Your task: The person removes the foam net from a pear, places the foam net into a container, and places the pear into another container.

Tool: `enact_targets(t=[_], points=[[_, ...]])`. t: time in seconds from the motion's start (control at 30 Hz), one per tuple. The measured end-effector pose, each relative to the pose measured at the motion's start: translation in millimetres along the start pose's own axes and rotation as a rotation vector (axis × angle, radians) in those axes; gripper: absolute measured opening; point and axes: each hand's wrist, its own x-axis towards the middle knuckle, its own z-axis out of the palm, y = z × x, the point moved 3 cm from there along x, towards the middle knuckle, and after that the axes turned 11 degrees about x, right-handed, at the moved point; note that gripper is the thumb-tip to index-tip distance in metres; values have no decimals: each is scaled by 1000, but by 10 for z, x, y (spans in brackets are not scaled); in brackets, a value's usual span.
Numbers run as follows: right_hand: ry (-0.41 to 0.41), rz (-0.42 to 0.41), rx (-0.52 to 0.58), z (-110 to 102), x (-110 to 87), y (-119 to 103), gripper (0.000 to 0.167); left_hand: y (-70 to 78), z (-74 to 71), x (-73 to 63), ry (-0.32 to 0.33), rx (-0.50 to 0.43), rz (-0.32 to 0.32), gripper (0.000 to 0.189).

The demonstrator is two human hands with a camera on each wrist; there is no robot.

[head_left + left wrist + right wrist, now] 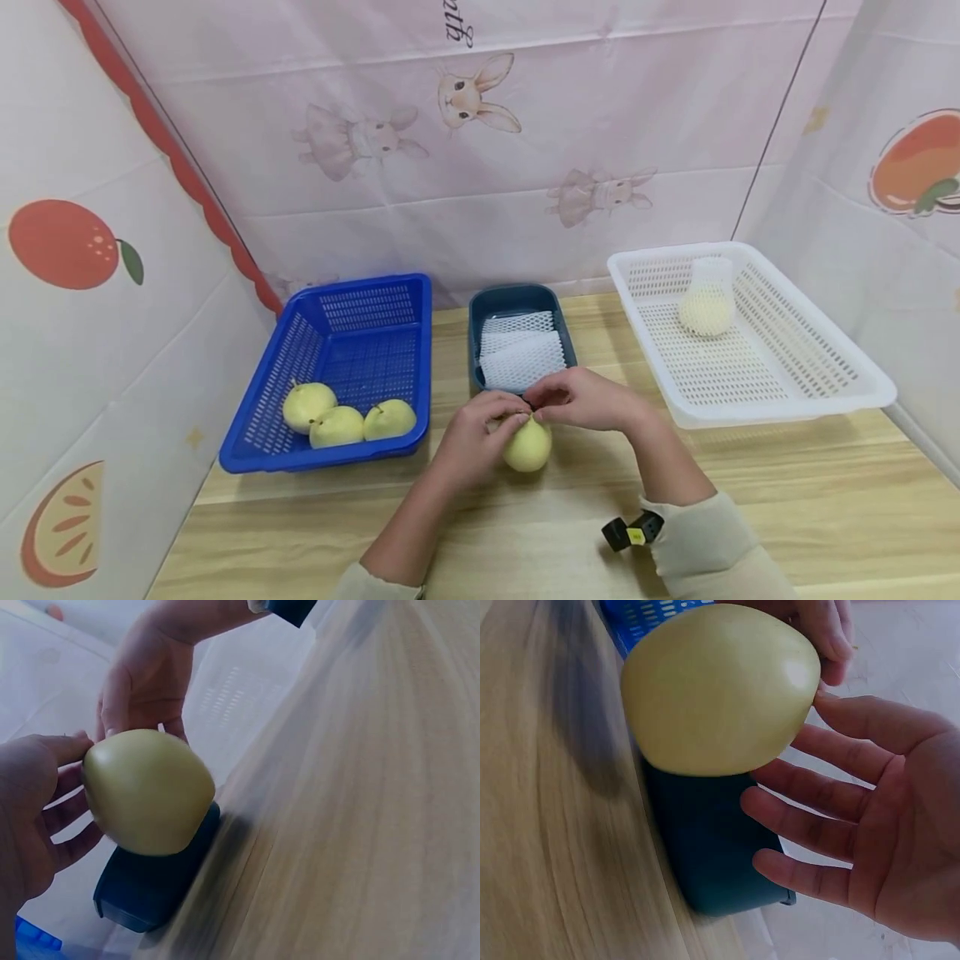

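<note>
A yellow-green pear [527, 450] is raised over the table in front of the small tray, its stem end up. My left hand [472, 437] pinches it near the top, with the thumb at the stem end. From the other side, the thumb and forefinger of my right hand [591, 400] pinch at the stem; the other right fingers [802, 825] spread out beyond the fruit. In both wrist views the pear [146, 791] hides some fingertips. White foam net sleeves [522, 360] lie in the dark teal tray [474, 333] just beyond my hands.
On the left, a blue basket [378, 333] holds three pears [337, 427]. A white basket [825, 392] on the right contains one pear in a foam net sleeve [707, 308]. Printed cloth walls [480, 233] enclose the wooden table [787, 492] at the back and sides.
</note>
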Motion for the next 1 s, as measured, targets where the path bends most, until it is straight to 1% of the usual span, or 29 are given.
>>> enact_targets(t=[0.07,0.17,0.27,0.4,0.47,0.67,0.87,0.93,1.0], points=[[-20,-12,26,30,7,-14,34,1,-29,8,37,-11,6,11],[-48,-29,48,76,15,-38,44,4,-64,20,99,-24,33,11],[-63,-17,57,119,21,-53,55,14,-91,24,148,-31,49,11],[-82,-1,65,178,41,-72,68,24,-114,24,193,-41,57,12],[-88,-8,49,204,57,-76,72,28,-121,24,208,-45,54,12],[-77,-13,22,249,79,-76,73,25,-132,21,219,-62,41,14],[-53,-13,45,256,74,-75,74,27,-141,15,220,-71,38,15],[-44,-26,51,246,67,-83,74,28,-143,14,221,-69,31,18],[-32,-46,57,230,62,-94,73,26,-142,17,215,-67,7,25]])
